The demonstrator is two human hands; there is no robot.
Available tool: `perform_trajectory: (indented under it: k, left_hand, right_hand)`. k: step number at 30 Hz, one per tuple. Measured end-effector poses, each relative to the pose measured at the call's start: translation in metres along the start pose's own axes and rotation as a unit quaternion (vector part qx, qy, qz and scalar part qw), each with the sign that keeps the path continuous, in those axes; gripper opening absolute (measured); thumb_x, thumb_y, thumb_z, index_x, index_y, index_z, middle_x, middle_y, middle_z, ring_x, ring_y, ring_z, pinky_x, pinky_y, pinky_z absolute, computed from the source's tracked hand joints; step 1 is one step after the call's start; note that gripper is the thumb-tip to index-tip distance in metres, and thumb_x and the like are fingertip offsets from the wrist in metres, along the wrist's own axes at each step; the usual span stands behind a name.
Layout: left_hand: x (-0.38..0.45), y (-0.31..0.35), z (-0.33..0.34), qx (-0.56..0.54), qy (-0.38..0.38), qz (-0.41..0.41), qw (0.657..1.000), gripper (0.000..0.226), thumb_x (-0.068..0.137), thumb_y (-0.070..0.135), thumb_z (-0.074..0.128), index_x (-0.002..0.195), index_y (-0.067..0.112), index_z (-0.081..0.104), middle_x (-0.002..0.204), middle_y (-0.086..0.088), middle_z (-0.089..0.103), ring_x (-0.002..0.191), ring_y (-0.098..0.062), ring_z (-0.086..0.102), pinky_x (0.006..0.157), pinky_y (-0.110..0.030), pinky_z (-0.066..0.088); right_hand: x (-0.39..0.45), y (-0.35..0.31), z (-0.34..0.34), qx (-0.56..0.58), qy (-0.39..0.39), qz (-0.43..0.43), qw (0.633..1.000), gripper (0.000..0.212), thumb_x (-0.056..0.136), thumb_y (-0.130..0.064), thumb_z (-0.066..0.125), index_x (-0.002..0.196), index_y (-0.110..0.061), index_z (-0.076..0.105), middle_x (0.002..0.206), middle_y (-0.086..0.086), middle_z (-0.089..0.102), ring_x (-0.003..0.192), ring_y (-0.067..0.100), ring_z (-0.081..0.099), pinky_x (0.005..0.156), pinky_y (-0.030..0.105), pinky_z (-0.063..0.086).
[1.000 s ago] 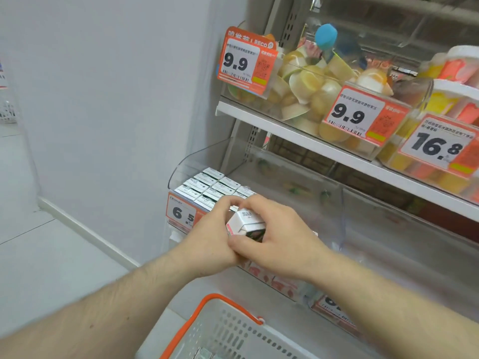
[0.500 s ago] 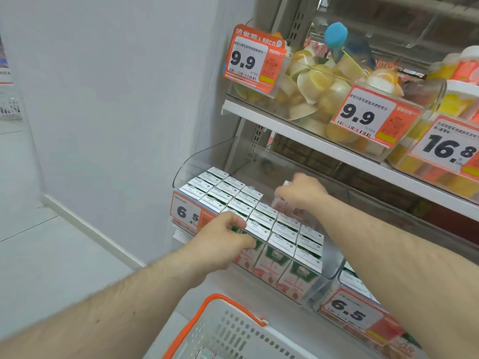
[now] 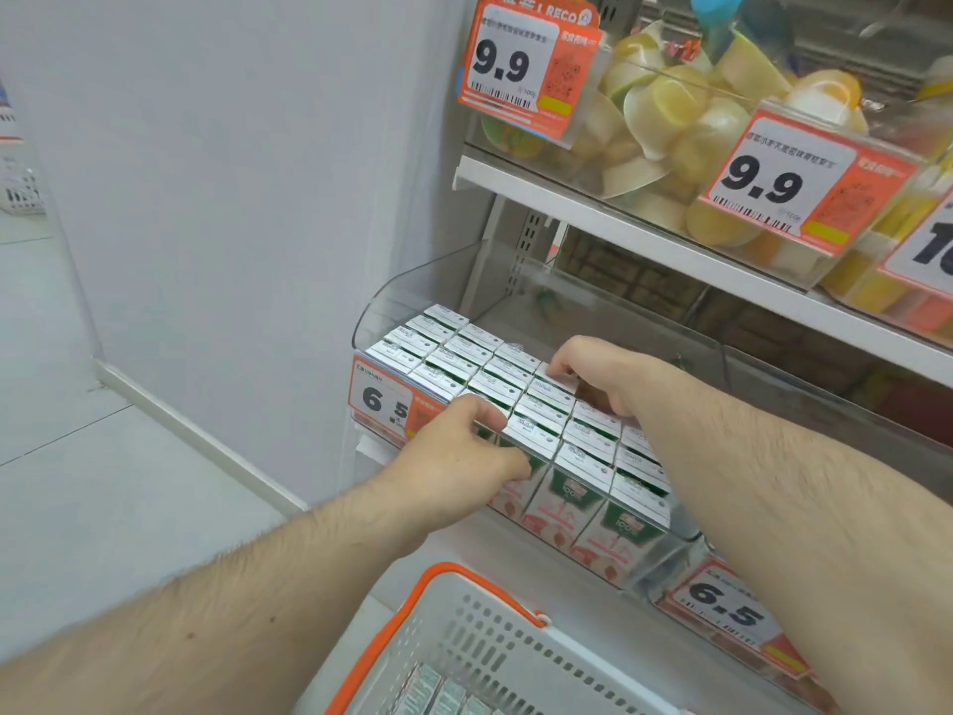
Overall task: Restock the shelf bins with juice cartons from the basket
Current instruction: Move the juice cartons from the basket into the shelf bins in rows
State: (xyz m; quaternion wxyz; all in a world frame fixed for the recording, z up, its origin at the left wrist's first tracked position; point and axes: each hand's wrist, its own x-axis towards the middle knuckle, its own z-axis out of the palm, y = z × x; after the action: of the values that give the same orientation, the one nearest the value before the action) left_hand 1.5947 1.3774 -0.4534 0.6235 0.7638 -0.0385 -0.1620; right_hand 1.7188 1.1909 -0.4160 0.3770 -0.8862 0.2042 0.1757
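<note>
A clear shelf bin (image 3: 412, 296) holds several rows of white-topped juice cartons (image 3: 464, 361) with green and peach fronts. My right hand (image 3: 593, 371) reaches deep into the bin, its fingers curled over one carton (image 3: 554, 381) at the back end of a row; most of that carton is hidden under the hand. At the front rim, my left hand (image 3: 456, 456) grips the bin's clear wall, thumb on top. Below, the white basket (image 3: 479, 637) with an orange handle shows more cartons (image 3: 438, 694) at the frame's bottom edge.
A 6.5 price tag (image 3: 381, 399) hangs on the bin's front left. A second bin with a 6.5 tag (image 3: 722, 606) sits to the right. The upper shelf (image 3: 619, 229) carries fruit cups (image 3: 670, 110) and 9.9 tags. A grey wall (image 3: 232, 198) stands to the left.
My right hand took the carton from in front of the bin to the back of a row and lowered it there. My left hand let go of it and settled on the front rim.
</note>
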Motion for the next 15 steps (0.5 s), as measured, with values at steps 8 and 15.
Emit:
perform_trajectory:
  k: [8,15]
  left_hand:
    - [-0.002,0.001,0.014,0.035,0.020,0.016,0.999,0.026,0.075,0.026,0.066,0.089,0.029,0.044,0.096,-0.009,0.073,0.085,-0.024,0.068,0.067,-0.039,0.051]
    - [-0.015,-0.007,0.042,0.108,-0.059,0.058,0.991,0.021,0.078,0.022,0.065,0.088,0.025,0.047,0.093,-0.012,0.072,0.067,-0.016,0.052,0.064,-0.032,0.042]
  right_hand:
    - [-0.012,0.003,0.002,-0.077,0.037,-0.010,0.996,0.030,0.094,-0.037,0.060,0.108,-0.011,0.060,0.105,0.006,0.065,0.091,0.024,0.063,0.090,0.041,0.052]
    - [-0.071,0.018,0.010,-0.161,0.293,-0.226,0.915,0.011,0.086,-0.023,0.054,0.088,-0.021,0.064,0.089,-0.001,0.066,0.084,0.024,0.060,0.068,0.032,0.049]
